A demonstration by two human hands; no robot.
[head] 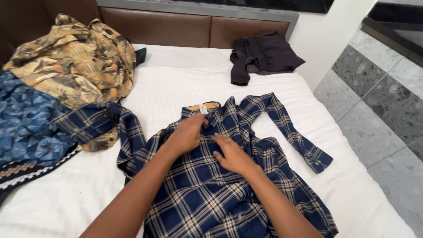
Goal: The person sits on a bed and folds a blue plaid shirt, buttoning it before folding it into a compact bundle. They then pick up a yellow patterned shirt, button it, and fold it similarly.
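Observation:
A navy and cream plaid shirt [211, 189] lies spread face up on a white bed [176, 83], collar toward the headboard, one sleeve stretched out to the right. My left hand [189, 132] rests just below the collar with its fingers curled on the front placket. My right hand [231, 154] lies flat on the shirt's chest beside it, fingers pointing left. Whether either hand pinches a button is hidden by the fingers.
A heap of patterned shirts [66, 70], tan leafy over blue geometric, fills the bed's left side. A dark garment [262, 55] lies at the far right corner by the brown padded headboard [176, 28]. Grey speckled floor tiles [379, 114] lie to the right.

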